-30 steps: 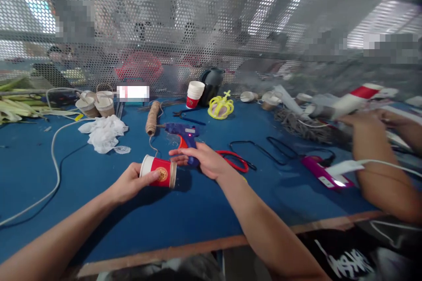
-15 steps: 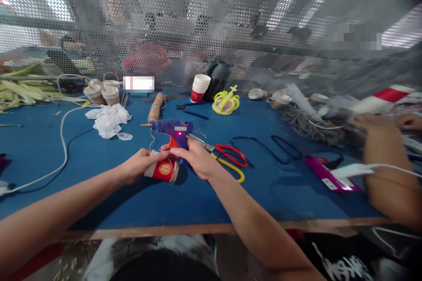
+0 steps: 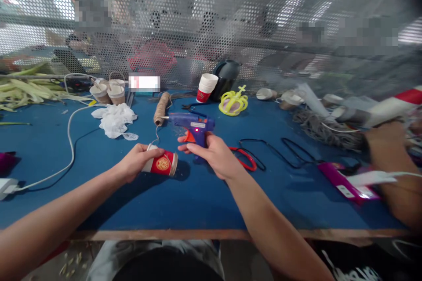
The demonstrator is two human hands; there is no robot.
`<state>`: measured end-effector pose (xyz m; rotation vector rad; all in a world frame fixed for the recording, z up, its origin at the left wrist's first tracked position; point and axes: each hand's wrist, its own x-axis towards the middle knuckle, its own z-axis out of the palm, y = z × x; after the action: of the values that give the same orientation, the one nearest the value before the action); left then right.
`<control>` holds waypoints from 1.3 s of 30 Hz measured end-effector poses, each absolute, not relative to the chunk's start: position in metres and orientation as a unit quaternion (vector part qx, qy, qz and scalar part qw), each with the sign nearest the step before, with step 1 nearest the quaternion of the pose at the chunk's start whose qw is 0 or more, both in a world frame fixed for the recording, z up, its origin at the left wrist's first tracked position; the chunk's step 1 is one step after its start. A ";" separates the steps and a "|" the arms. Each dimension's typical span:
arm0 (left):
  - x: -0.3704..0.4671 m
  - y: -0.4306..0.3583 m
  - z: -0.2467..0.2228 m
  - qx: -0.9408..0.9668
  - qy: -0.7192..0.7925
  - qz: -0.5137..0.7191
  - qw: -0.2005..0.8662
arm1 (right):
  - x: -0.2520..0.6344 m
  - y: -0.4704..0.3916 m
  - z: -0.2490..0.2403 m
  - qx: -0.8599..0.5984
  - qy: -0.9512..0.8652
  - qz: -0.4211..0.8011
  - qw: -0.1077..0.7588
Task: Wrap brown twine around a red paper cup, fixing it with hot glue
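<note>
My left hand (image 3: 136, 162) is closed around a red and white paper cup (image 3: 166, 163) with a gold emblem, lying on its side just over the blue table. Twine runs from the cup's base up to a spool of brown twine (image 3: 161, 109). In my right hand (image 3: 214, 151) is a blue hot glue gun (image 3: 193, 122), its red light lit and its nozzle pointing left, close to the spool. The orange trigger shows beside my loosely curled fingers. Scissors with a red handle (image 3: 245, 158) lie partly hidden behind my right hand.
Behind stand stacked paper cups (image 3: 207, 88), a dark kettle (image 3: 226, 79) and a yellow crown-shaped piece (image 3: 233, 103). White crumpled plastic (image 3: 115, 119) lies left. At right are a purple power strip (image 3: 346, 184), grey cord (image 3: 326, 127) and another person's arm (image 3: 391, 158).
My right hand has moved the glue gun right, away from the cup, and now covers more of the scissors. The cup stays in my left hand. The view has shifted slightly.
</note>
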<state>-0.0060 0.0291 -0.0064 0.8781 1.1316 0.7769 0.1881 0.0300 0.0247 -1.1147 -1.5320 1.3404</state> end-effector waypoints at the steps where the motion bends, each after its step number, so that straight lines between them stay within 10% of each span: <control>1: -0.008 0.032 -0.005 0.389 0.505 0.364 0.679 | 0.191 0.030 0.029 -0.438 -0.611 0.526 0.399; 39: -0.021 0.058 -0.023 0.339 0.547 0.405 0.649 | 0.201 0.021 0.017 -0.556 -0.770 0.232 0.209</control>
<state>-0.0205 0.0582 -0.0233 0.7703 1.2440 0.9193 0.2010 0.0208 0.0174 -1.5472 -2.1429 0.6446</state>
